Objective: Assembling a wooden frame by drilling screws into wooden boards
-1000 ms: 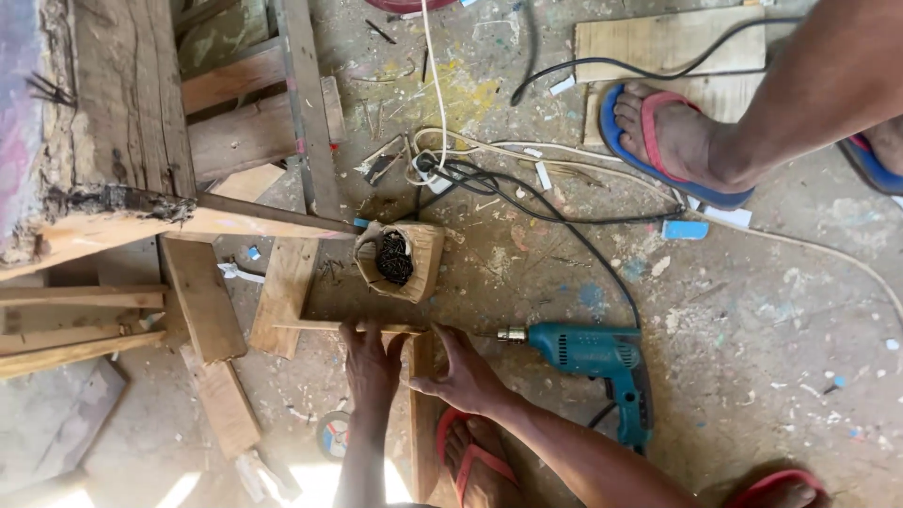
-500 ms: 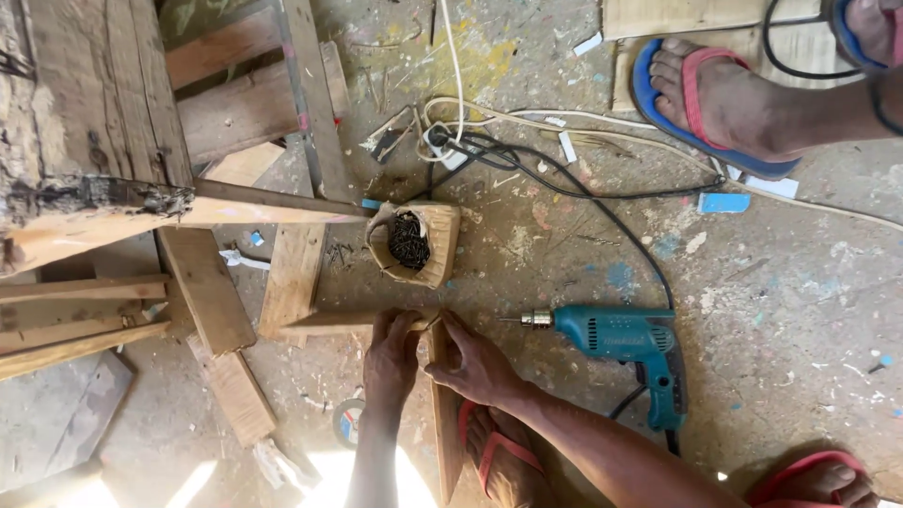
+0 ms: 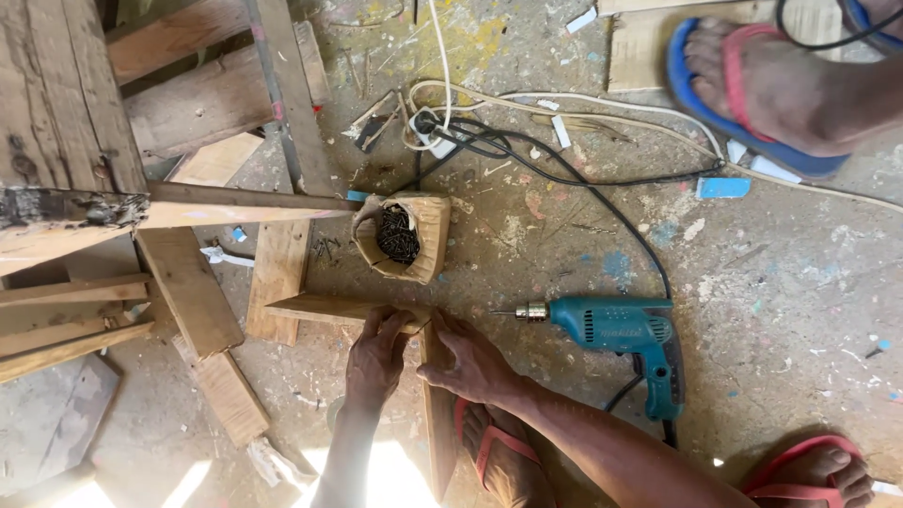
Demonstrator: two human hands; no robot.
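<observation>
Both hands press two pale wooden strips together at a corner, just below the small cardboard box of dark screws [image 3: 400,237]. The left hand [image 3: 374,362] grips the flat strip [image 3: 324,309]; the right hand [image 3: 475,362] steadies the upright strip [image 3: 439,423]. A teal electric drill [image 3: 625,339] lies right of the box.

A teal electric drill [image 3: 621,331] lies on the dusty concrete floor [image 3: 790,282], bit pointing left, its black cord [image 3: 602,202] looping up to a tangle of white cable [image 3: 527,99] near the top. A torn cardboard box of dark screws [image 3: 400,235] sits just beside rough wooden planks [image 3: 188,282] stacked at left. Another person's foot in a blue sandal with red straps [image 3: 762,89] stands top right, a small blue scrap [image 3: 722,187] lying below it.
</observation>
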